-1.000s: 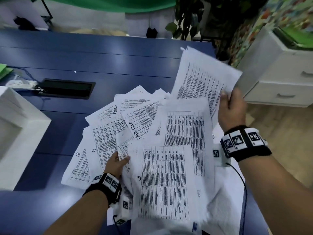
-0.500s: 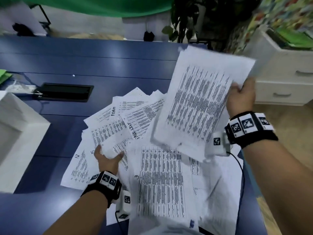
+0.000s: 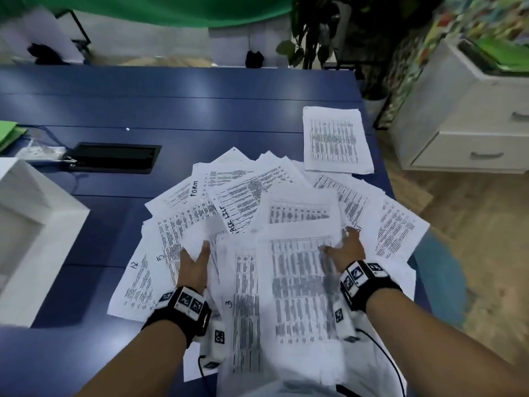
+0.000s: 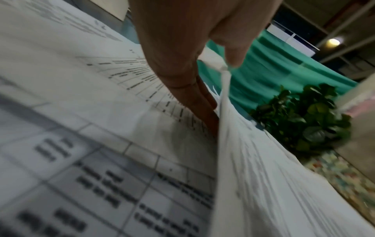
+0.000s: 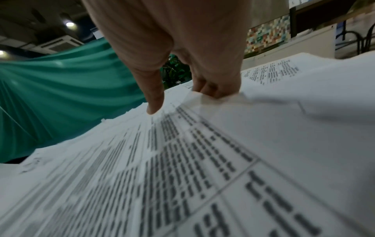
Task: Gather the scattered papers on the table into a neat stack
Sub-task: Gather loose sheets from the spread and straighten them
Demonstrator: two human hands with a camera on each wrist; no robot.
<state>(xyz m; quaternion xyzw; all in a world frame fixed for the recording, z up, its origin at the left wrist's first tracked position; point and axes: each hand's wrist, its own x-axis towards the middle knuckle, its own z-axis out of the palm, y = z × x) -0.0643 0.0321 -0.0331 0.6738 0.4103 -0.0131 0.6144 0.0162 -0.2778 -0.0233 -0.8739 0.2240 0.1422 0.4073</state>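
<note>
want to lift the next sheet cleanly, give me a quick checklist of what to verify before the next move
1. Left hand has a sheet: ok, thumb and fingers pinch an edge in the left wrist view.
2. Right hand has a sheet: ok, fingers curl over an edge.
3. Separate stack lies flat at the far right of the table: ok.
4. Scattered papers gathered: not ok, fanned and overlapping.
5. Only one sheet per hand: cannot tell.

A white box (image 3: 25, 233) sat left of the black recessed hatch (image 3: 114, 157) in the blue table (image 3: 200, 110); a white drawer cabinet (image 3: 469, 124) stood far right.
</note>
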